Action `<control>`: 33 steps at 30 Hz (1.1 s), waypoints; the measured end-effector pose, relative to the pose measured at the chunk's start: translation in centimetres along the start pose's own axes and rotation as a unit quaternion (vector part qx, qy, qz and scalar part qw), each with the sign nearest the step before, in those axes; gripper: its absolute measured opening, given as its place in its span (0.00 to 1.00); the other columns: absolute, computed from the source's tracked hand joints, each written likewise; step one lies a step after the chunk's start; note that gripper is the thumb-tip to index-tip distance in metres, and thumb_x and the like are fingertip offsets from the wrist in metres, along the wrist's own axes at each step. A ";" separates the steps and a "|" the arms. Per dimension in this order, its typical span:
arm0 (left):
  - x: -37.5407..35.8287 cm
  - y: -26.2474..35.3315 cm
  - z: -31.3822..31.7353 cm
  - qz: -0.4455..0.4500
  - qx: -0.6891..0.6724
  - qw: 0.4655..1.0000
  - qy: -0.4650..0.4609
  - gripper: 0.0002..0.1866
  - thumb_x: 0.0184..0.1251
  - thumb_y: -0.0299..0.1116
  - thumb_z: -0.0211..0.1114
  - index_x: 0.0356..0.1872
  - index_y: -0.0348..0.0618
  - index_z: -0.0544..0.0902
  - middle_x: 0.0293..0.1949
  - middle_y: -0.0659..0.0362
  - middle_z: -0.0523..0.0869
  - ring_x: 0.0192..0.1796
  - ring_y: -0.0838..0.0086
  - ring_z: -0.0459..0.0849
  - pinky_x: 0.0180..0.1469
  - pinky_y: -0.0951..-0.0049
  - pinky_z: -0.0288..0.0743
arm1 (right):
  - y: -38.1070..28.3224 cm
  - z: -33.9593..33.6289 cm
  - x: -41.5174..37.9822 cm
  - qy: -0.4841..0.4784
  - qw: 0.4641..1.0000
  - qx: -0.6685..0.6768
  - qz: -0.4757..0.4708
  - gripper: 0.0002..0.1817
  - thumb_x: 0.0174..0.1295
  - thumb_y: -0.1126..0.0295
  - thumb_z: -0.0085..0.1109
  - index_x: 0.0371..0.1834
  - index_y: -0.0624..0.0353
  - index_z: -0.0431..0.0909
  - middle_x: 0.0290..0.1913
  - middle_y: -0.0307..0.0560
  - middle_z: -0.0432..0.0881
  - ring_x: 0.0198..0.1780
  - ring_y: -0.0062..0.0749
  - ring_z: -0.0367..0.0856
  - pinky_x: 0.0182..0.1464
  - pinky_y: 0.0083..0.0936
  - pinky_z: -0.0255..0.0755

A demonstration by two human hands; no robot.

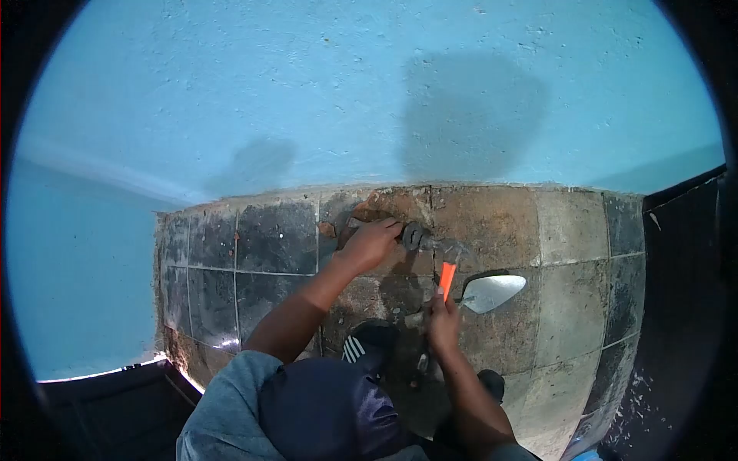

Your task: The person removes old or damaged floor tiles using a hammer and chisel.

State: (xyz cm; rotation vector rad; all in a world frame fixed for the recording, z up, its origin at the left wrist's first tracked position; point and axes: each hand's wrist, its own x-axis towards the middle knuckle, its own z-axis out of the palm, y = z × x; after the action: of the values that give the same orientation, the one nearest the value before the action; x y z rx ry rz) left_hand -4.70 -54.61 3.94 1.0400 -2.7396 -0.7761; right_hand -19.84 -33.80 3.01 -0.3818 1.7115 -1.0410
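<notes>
My right hand (443, 326) is wrapped round the orange handle of a hammer (447, 278), whose dark metal head points up and left toward my other hand. Close over the floor by the wall, my left hand (374, 244) is closed, fingers curled; I cannot tell what it grips. A dark rounded piece (413, 235) shows just beyond its fingertips, between them and the hammer head. Reddish broken bits (327, 229) lie beside the left wrist. A trowel (496, 293) with a pale metal blade rests on the floor to the right of my right hand.
Dark tiles (277, 234) cover the left of the floor, with brown, worn squares (488, 223) in the middle. A light blue wall (330, 100) rises along the far edge. My shoe (369, 342), with white stripes, is below the hands. Dark panels stand at both sides.
</notes>
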 end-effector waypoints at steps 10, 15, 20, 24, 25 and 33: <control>0.1 -0.2 0.4 0.001 0.009 1.000 -0.011 0.15 0.67 0.30 0.65 0.53 0.36 0.79 0.50 0.48 0.81 0.50 0.47 0.83 0.50 0.48 0.79 | -13.4 -9.0 0.2 0.227 0.915 0.275 -0.189 0.24 0.80 0.45 0.42 0.36 0.54 0.69 0.21 0.37 0.67 0.19 0.25 0.67 0.22 0.25 0.63; 0.2 -0.4 0.0 -0.012 0.016 1.000 -0.019 0.19 0.68 0.29 0.65 0.58 0.34 0.77 0.54 0.45 0.82 0.54 0.46 0.83 0.53 0.48 0.79 | -0.4 -5.3 2.1 0.247 0.907 -0.002 -0.340 0.26 0.80 0.48 0.45 0.31 0.58 0.72 0.25 0.41 0.74 0.24 0.24 0.71 0.27 0.23 0.67; 0.2 -0.1 0.3 -0.025 0.013 0.999 -0.045 0.23 0.70 0.30 0.64 0.64 0.33 0.76 0.58 0.43 0.82 0.56 0.46 0.83 0.56 0.49 0.80 | -2.0 -0.9 -0.1 0.006 0.999 -0.027 0.020 0.25 0.79 0.49 0.49 0.34 0.61 0.74 0.25 0.36 0.73 0.27 0.21 0.70 0.30 0.23 0.64; -0.1 0.5 0.1 -0.023 0.042 0.997 -0.068 0.23 0.71 0.30 0.63 0.65 0.34 0.76 0.60 0.44 0.82 0.55 0.46 0.84 0.56 0.50 0.80 | -3.1 -3.5 1.7 0.003 0.999 0.049 -0.001 0.24 0.80 0.49 0.47 0.35 0.60 0.73 0.24 0.34 0.69 0.25 0.20 0.67 0.27 0.26 0.61; -0.4 0.8 0.1 -0.020 0.049 0.996 -0.074 0.22 0.71 0.30 0.62 0.65 0.34 0.77 0.60 0.45 0.82 0.55 0.46 0.84 0.56 0.50 0.81 | -4.0 -4.2 1.9 0.015 0.998 0.053 -0.005 0.24 0.81 0.48 0.46 0.35 0.59 0.73 0.24 0.33 0.69 0.24 0.20 0.66 0.26 0.26 0.61; -3.9 1.3 2.0 0.003 0.060 0.994 -0.096 0.21 0.68 0.28 0.64 0.60 0.35 0.78 0.59 0.48 0.82 0.52 0.49 0.85 0.50 0.52 0.82 | -4.7 -6.6 3.6 0.073 0.989 0.124 0.015 0.23 0.79 0.46 0.46 0.30 0.50 0.66 0.17 0.33 0.64 0.13 0.22 0.61 0.17 0.25 0.57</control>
State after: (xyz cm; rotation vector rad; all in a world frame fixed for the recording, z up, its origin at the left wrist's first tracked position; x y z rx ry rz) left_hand -3.05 -50.42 3.19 1.0296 -2.9832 -0.7560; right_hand -28.21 -35.95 4.97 -0.1228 1.6846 -1.2688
